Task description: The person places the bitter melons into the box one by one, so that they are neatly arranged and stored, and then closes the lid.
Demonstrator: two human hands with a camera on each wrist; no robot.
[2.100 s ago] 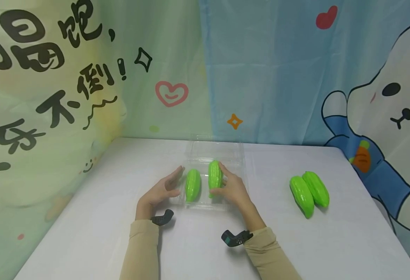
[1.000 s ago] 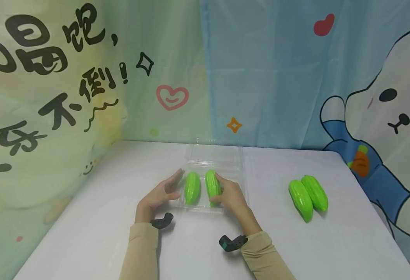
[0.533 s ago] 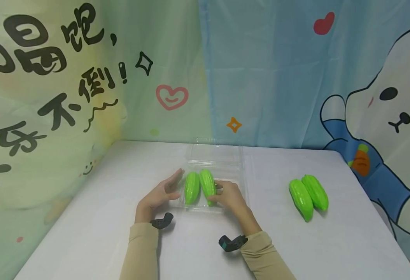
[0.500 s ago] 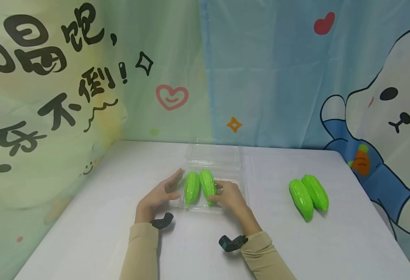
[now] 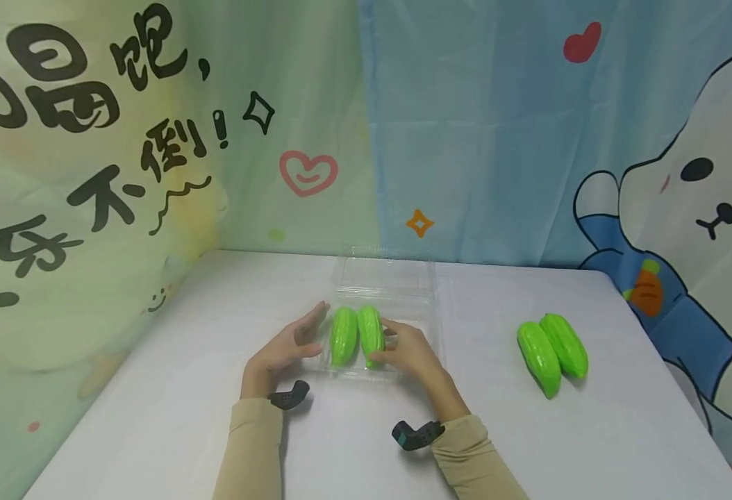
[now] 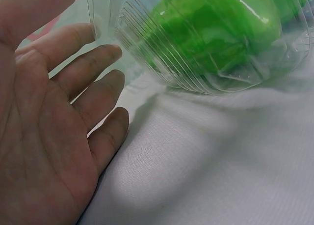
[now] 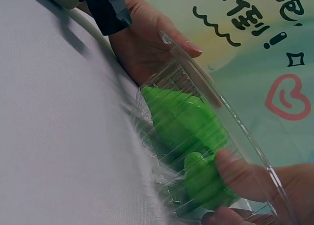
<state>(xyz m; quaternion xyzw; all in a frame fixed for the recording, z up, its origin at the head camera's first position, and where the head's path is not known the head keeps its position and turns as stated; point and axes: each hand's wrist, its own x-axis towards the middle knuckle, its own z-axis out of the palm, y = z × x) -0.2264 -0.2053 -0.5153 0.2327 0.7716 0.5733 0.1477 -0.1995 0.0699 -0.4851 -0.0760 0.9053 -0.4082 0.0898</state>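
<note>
Two glossy green ribbed bitter melons lie side by side in a clear plastic clamshell box (image 5: 397, 368), whose lid is folded back. My right hand (image 5: 410, 347) reaches into the box and holds the right bitter melon (image 5: 371, 337) by its right side, thumb near its front end. In the right wrist view the thumb (image 7: 235, 173) rests on that melon. Just left of it lies the left bitter melon (image 5: 344, 337). My left hand (image 5: 287, 344) stands at the box's left wall, fingers extended and spread, its palm facing the box; the left wrist view shows nothing in it.
Two more bitter melons, one in front (image 5: 539, 357) and one behind (image 5: 564, 345), lie together on the white table (image 5: 216, 292) to the right. A printed curtain (image 5: 466, 125) hangs behind the table. Each wrist carries a dark camera.
My right hand has moved the right bitter melon leftward, from apart to right beside the other one, and straightened it. My left hand has kept its place.
</note>
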